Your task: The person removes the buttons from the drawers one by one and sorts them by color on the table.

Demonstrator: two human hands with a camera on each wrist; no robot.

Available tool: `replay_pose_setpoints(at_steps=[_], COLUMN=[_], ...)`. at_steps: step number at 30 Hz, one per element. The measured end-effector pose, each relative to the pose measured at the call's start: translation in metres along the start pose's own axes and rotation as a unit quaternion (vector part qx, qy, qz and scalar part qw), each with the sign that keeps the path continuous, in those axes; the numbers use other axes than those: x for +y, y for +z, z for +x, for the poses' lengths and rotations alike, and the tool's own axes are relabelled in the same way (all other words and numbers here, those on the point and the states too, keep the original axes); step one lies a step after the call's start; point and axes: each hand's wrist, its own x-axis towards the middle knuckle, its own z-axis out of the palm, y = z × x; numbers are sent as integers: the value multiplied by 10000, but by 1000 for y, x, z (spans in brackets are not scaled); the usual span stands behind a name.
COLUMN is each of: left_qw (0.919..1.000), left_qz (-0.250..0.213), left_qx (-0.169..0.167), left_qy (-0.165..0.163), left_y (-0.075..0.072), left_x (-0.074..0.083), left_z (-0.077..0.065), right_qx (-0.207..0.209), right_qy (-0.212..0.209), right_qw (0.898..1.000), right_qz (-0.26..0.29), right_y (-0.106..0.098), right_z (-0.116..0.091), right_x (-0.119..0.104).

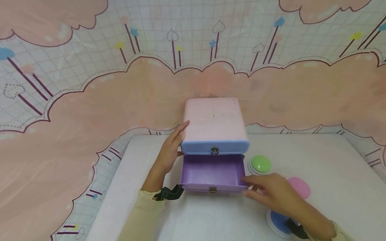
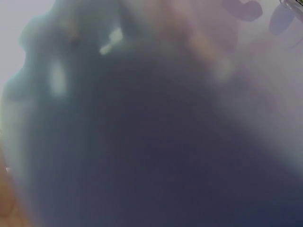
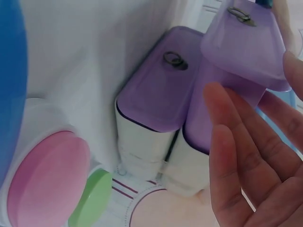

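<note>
A small drawer chest with a pink top (image 1: 214, 120) stands at the back of the white table. Its blue upper drawer (image 1: 199, 147) is closed, and the purple drawer (image 1: 213, 169) below is pulled out with nothing inside. My left hand (image 1: 169, 150) rests along the chest's left side, fingers extended. At the front right corner of the purple drawer, my right hand (image 1: 275, 192) pinches the edge between thumb and index finger. In the right wrist view, the other fingers of the right hand (image 3: 260, 170) stand away from the drawer side. Dark blur fills the left wrist view.
Right of the chest sit round pieces with white bases: a green one (image 1: 261, 164), a pink one (image 1: 300, 188) and a blue one (image 1: 280, 221), partly under the right wrist. Another purple drawer (image 3: 161, 85) is closed. A patterned cloth (image 1: 150, 93) hangs behind.
</note>
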Motion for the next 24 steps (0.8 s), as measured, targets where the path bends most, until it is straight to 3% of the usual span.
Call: replay_pose_setpoints(at_steps=[8,24], left_qw=[10000,10000], left_qz=[0,58], left_qx=[-37,-7], left_qy=[-7,8], left_y=[1,-2], left_x=[0,-1], left_z=[0,0], right_qx=[454,549], right_qy=[-363,23], right_qw=[9983,9984], right_qz=[-10,-157], right_y=[7,3], right_z=[5,15], right_x=[1,0])
